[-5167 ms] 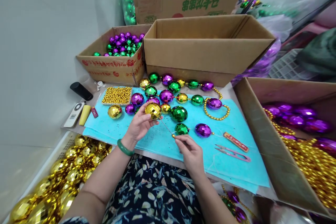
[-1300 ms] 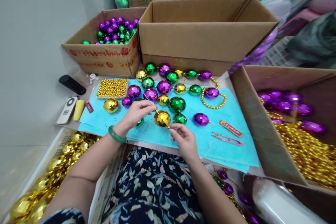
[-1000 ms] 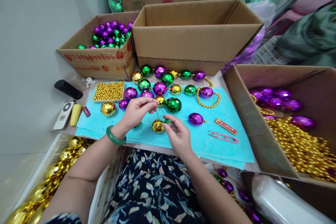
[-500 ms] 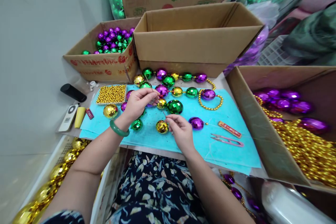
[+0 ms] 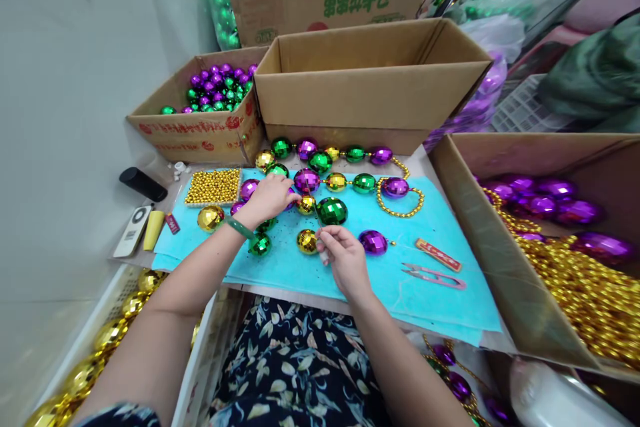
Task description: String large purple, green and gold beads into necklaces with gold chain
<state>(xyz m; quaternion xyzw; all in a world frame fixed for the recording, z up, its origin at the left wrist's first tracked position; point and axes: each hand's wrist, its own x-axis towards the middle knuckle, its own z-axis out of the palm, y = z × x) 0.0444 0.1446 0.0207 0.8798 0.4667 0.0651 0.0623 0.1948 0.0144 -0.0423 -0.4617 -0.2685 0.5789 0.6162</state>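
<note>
My right hand [image 5: 345,255] is closed in a pinch on a long thin needle [image 5: 311,195], which points up and slightly left. Just left of those fingertips lies a gold faceted ball bead [image 5: 307,241]. My left hand [image 5: 273,200], with a green bangle [image 5: 240,227] on the wrist, reaches over the beads. Its thumb and fingers are apart at a purple bead [image 5: 291,196], partly hidden by the hand. A large green bead [image 5: 332,211] and a small gold bead [image 5: 306,205] lie close by. On the right is a purple bead [image 5: 373,242].
Bead strings [image 5: 364,183] lie across the blue cloth [image 5: 400,293]. Thread snips [image 5: 434,276] and a red-orange packet [image 5: 439,255] are at right. A tray of small gold beads [image 5: 213,187] is at left. Cardboard boxes [image 5: 370,97] stand behind and at the right [image 5: 480,213].
My left hand has let go of the needle and moved forward over the beads. The needle is now in my right hand, pointing upward. The camera view has shifted slightly.
</note>
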